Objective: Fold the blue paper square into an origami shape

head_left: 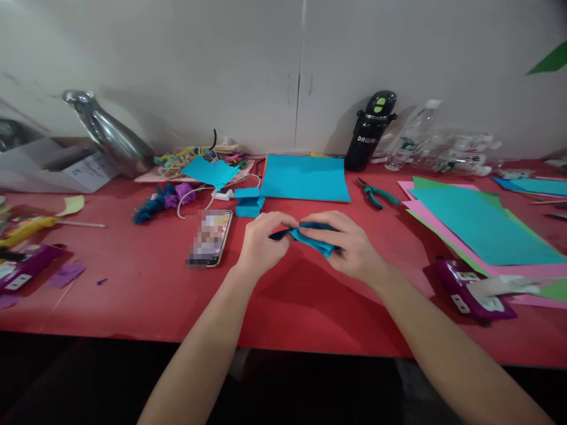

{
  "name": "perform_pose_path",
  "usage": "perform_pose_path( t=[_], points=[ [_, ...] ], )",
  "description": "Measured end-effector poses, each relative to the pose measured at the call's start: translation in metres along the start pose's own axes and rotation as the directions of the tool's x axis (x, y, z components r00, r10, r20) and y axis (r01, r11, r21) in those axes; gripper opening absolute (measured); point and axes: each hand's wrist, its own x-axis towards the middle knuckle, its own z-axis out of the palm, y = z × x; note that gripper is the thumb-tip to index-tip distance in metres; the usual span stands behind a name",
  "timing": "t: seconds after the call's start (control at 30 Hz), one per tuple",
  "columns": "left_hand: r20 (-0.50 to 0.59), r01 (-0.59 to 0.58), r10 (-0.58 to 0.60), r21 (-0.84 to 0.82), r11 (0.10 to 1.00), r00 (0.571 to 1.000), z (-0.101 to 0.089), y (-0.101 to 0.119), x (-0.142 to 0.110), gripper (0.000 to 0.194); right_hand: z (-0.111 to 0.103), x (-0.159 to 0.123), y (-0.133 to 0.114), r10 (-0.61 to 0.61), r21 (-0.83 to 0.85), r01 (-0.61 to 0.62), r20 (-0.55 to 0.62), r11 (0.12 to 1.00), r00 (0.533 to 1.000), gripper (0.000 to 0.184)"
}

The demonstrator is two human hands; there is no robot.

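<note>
Both hands pinch one piece of folded blue paper (315,236) above the red table. My left hand (268,239) grips its left end between thumb and fingers. My right hand (348,245) is closed round the right part, covering much of it. Just behind my left hand lies a folded blue paper strip (248,202). A smartphone (211,239) with its screen lit rests to the left of my left hand. Farther back, a sheet of blue paper (305,178) lies flat.
Teal-handled pliers (377,193), a black bottle (371,133) and layered coloured paper (482,227) are on the right, with a purple tissue pack (469,292) nearer. At left stand a silver jug (108,136) and a white box (84,171). A yellow glue gun (29,230) lies far left.
</note>
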Motion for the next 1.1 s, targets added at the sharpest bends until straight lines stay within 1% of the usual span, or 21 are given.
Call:
perform_pose_path(
  t=[0.1,0.27,0.37,0.6,0.83,1.1],
  points=[
    [0.021,0.003,-0.003,-0.003,1.0,1.0,0.0004,0.0002,0.0001,0.034,0.0014,-0.0009,0.0003,-0.008,-0.047,0.008,0.006,0.999,1.0,0.055],
    [0.047,0.053,-0.052,-0.018,0.998,0.998,0.0022,0.0006,0.0011,0.034,0.0047,-0.0004,-0.0027,0.001,-0.064,-0.004,-0.048,0.998,0.999,0.045],
    [0.059,0.078,-0.077,-0.021,0.997,0.995,0.0033,-0.0001,0.0005,0.034,0.0051,0.0005,-0.0039,0.011,-0.077,-0.015,-0.055,0.997,0.998,0.042],
    [0.094,0.104,-0.1,-0.044,0.994,0.991,0.0045,-0.0015,-0.0017,0.04,0.0038,0.0007,-0.003,0.023,-0.096,-0.023,-0.004,0.995,1.0,0.046],
    [0.11,0.127,-0.121,-0.053,0.99,0.987,0.0056,-0.0019,-0.0017,0.038,0.0044,0.0013,-0.0031,0.033,-0.105,-0.031,0.019,0.994,0.999,0.052],
    [0.124,0.15,-0.14,-0.07,0.986,0.982,0.0065,-0.0008,-0.0016,0.039,0.0032,0.0018,-0.0044,0.067,-0.105,-0.063,0.037,0.993,0.997,0.051]
  ],
)
